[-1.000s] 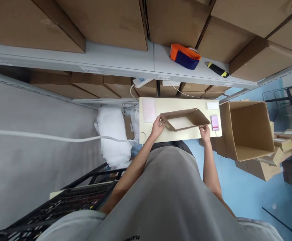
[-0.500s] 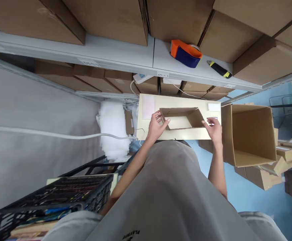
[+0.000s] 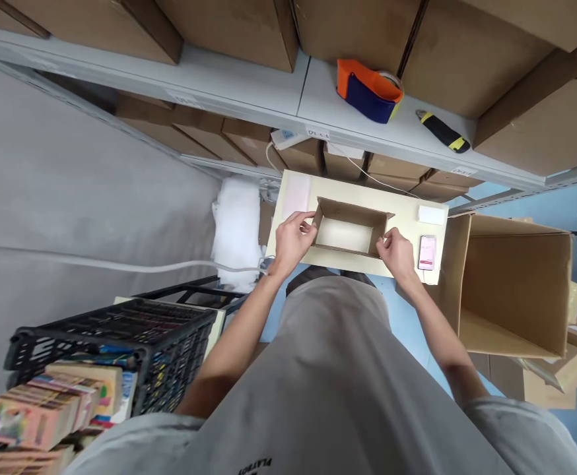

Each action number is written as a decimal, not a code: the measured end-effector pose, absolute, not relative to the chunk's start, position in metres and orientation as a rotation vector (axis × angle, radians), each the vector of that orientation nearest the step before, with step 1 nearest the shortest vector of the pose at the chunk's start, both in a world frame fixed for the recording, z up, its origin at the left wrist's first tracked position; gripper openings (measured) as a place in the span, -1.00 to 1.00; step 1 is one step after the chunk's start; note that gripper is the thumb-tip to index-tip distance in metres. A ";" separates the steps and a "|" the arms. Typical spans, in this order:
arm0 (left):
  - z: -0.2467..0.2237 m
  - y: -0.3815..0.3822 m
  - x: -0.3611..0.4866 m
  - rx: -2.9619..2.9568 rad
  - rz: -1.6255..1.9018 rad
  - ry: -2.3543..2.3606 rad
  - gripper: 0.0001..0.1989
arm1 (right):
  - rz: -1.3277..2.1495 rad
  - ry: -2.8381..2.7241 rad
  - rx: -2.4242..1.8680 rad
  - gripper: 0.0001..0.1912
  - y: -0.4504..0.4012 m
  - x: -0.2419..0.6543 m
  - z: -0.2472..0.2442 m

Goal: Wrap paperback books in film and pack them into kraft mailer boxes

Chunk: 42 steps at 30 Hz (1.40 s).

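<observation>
A small open cardboard box [image 3: 350,212] stands on the cream table [image 3: 298,256], its walls raised and the tabletop showing through its middle. My left hand [image 3: 294,243] pinches the box's left end, fingers bent over the edge. At the opposite end my right hand [image 3: 396,253] is closed with thumb and fingertips on the near right corner. To the right of that hand lies a phone [image 3: 427,253] with a lit screen. A white block-like item [image 3: 431,215] sits behind the phone, and a pale pink sheet [image 3: 297,191] is at the table's left.
A large open carton [image 3: 516,284] stands right of the table. Above runs a shelf [image 3: 249,89] with boxes, an orange and blue tape dispenser [image 3: 370,92] and a utility knife [image 3: 443,132]. A black crate [image 3: 169,356] with books is lower left, beside white wrapping material [image 3: 237,227].
The box has been straightened into a more even rectangle. My right hand has moved from beside its right end to close on the near corner, uncovering the phone. The view has shifted.
</observation>
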State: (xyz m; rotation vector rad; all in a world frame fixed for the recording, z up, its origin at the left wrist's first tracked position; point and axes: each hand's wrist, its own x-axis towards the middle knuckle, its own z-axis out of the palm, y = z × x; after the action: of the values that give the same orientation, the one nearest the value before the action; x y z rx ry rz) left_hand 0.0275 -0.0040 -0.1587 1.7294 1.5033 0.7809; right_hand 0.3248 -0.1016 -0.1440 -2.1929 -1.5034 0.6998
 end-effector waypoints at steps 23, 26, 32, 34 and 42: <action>-0.182 -0.026 0.050 1.784 0.606 1.245 -0.56 | 0.980 -1.718 -1.884 -0.35 -0.133 0.325 -0.149; -0.181 -0.014 0.054 1.745 0.750 1.308 -0.43 | 0.906 -1.657 -1.952 -0.51 -0.129 0.325 -0.152; -0.183 0.027 0.060 1.920 0.848 1.187 -0.30 | 0.517 -1.488 -2.149 -0.25 -0.123 0.318 -0.167; -0.189 0.032 0.059 2.021 0.788 1.128 -0.52 | 0.415 -1.462 -2.155 -0.13 -0.125 0.316 -0.174; -0.239 -0.003 0.055 1.942 0.728 1.310 -0.70 | 0.542 -1.489 -2.097 -0.21 -0.124 0.322 -0.203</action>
State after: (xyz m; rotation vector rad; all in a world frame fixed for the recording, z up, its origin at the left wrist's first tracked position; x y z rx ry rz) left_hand 0.0550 -0.0028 -0.2389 1.9421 1.3104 0.7282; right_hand 0.3220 -0.1242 -0.2031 -2.0970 -1.4894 0.5425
